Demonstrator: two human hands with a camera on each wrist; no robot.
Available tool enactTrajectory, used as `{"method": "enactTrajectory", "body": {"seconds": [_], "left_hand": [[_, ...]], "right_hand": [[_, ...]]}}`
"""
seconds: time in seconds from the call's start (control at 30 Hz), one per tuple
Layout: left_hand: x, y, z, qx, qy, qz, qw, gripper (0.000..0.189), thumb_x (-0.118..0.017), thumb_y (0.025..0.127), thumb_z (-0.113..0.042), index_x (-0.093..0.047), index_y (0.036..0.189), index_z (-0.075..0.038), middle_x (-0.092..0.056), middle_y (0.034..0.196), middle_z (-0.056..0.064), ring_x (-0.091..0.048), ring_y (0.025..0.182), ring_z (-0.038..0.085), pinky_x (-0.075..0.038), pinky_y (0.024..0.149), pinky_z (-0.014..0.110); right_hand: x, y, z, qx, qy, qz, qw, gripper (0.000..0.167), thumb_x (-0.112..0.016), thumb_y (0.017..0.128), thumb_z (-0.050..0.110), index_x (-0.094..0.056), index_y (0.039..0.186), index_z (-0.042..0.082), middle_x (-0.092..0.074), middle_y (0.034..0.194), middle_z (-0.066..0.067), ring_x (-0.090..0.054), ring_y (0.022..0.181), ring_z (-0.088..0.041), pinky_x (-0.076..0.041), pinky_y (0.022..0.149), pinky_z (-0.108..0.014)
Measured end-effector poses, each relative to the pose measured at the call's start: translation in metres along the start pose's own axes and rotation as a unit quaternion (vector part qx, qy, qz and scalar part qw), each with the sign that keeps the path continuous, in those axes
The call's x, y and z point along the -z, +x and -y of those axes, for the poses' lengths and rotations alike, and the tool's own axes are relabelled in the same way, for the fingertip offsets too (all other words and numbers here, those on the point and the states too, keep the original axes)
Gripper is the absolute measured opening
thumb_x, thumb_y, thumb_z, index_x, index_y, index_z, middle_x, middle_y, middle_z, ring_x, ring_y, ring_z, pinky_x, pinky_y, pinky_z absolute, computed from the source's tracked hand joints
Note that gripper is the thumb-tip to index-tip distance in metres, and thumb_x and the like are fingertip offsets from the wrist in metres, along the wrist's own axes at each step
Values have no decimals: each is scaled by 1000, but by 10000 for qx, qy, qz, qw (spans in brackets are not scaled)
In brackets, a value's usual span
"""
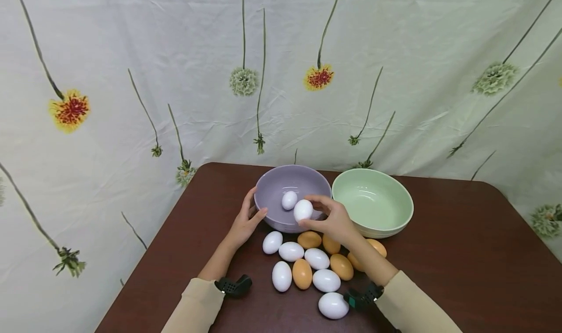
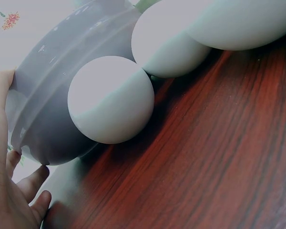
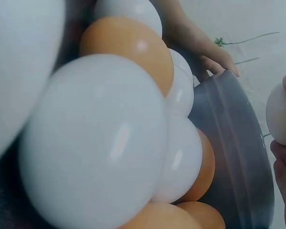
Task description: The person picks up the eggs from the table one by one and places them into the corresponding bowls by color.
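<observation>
My right hand [image 1: 331,218] pinches a white egg [image 1: 303,210] between thumb and fingers, above the near right part of a purple bowl [image 1: 274,181]. The right wrist view shows the held egg [image 3: 280,114] at its right edge, beside the bowl's rim. Another white egg [image 1: 289,200] lies inside the bowl. My left hand [image 1: 243,225] holds the bowl's left side, its thumb near the front rim. In the left wrist view, fingers [image 2: 32,183] touch the bowl's outer wall [image 2: 52,109].
A green bowl [image 1: 373,225] stands right of the purple one. In front of the bowls, several white eggs [image 1: 282,276] and brown eggs [image 1: 302,274] lie loose on the dark wooden table [image 1: 175,255]. Behind the table hangs a flowered white cloth [image 1: 197,54].
</observation>
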State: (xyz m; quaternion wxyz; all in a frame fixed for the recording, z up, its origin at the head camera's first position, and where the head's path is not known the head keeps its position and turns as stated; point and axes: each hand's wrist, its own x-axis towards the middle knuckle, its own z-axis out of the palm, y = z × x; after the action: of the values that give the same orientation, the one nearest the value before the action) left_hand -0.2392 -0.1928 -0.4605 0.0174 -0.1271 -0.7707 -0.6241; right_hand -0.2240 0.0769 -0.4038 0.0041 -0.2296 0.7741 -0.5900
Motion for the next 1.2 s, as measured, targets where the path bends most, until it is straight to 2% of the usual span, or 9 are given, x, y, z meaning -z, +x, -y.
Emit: {"method": "enactTrajectory", "body": {"seconds": [0.1, 0.37, 0.43, 0.57, 0.7, 1.0, 1.2], "left_hand": [[0, 3, 12, -41, 57, -62, 10000, 72, -57, 99, -15, -15, 156, -15, -20, 157, 21, -29, 138, 44, -33, 105, 56], [-4, 2, 19, -436, 300, -286, 9982, 72, -60, 97, -35, -20, 155, -20, -28, 153, 24, -35, 133, 50, -39, 101, 57], [-4, 1, 19, -453, 282, -287, 9982, 72, -60, 97, -34, -19, 155, -19, -28, 152, 24, -35, 133, 51, -38, 101, 58], [-3, 1, 16, -317, 107, -248, 9991, 71, -60, 98, -22, -18, 155, -18, -25, 155, 22, -33, 135, 48, -34, 104, 59], [-2, 3, 15, -194, 118, -169, 9996, 71, -58, 98, -14, -16, 156, -15, -24, 155, 22, -31, 137, 47, -32, 105, 57], [0, 5, 13, -126, 20, -56, 9999, 72, -56, 99, -13, -13, 157, -16, -20, 157, 21, -28, 139, 45, -31, 107, 57], [1, 3, 14, -141, -16, 27, 9999, 72, -55, 100, -14, -11, 157, -17, -21, 157, 21, -28, 139, 44, -31, 107, 57]], "right_hand": [[-2, 6, 0, -12, 51, -20, 10000, 55, -85, 76, 10, -63, 126, 5, -64, 120, -9, -60, 111, -26, -45, 98, -43], [-9, 19, -4, -52, 106, 49, 9999, 56, -84, 77, 8, -61, 127, -1, -62, 124, -16, -56, 116, -32, -43, 101, -45], [-11, 22, -4, -129, 34, 79, 9999, 55, -84, 77, 10, -62, 127, 2, -62, 125, -13, -56, 116, -30, -43, 100, -44], [-14, 30, -3, -155, -250, 100, 9995, 55, -85, 77, 17, -63, 126, 6, -62, 125, -8, -58, 115, -27, -45, 98, -42], [-19, 38, -4, -68, -426, 69, 9990, 56, -85, 76, 19, -64, 126, 4, -63, 123, -8, -60, 113, -27, -47, 96, -42], [-34, 62, -2, -179, -719, -59, 9972, 52, -86, 76, 21, -66, 121, 5, -67, 116, -7, -62, 107, -25, -48, 94, -40], [-42, 74, -6, -258, -705, -117, 9971, 52, -86, 75, 18, -66, 120, 2, -67, 114, -9, -63, 106, -26, -49, 93, -38]]}}
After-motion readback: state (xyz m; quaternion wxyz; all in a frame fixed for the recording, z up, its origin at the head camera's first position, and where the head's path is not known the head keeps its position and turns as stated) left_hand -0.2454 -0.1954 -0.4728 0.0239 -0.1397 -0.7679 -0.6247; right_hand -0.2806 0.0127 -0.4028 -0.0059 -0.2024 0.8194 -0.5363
